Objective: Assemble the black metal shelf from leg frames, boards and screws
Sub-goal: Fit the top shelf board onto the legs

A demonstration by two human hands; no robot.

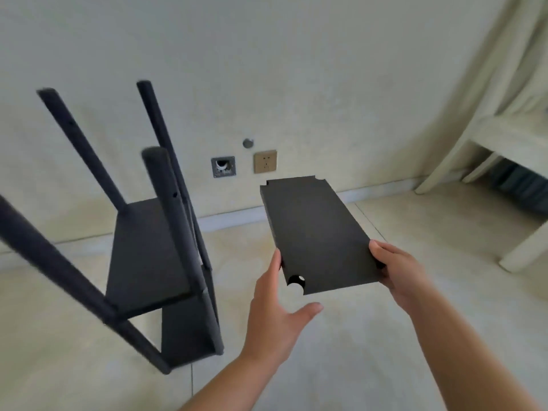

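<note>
The right hand (397, 271) grips the near right corner of a black board (317, 232), fingers curled round the edge by the corner notch. The left hand (278, 315) is spread, thumb out to the right, its fingers lying straight along the board's near left edge; whether they bear any weight I cannot tell. A small round black-and-white thing (296, 281) sits at the near left corner, too blurred to name. The board is held flat in the air above the floor (355, 336), its long axis running away toward the wall (267, 69), all four corners notched.

To the left, well apart from the board, stands the partly built shelf (154, 253), with four legs pointing up and fanning outward and two boards already fixed between them. Open tiled floor lies between shelf and held board, and beneath it.

On the wall are a socket (264, 161) and a metal plate (223, 166). At far right stands a pale bench (486, 134), with a curtain (522, 54) above it.
</note>
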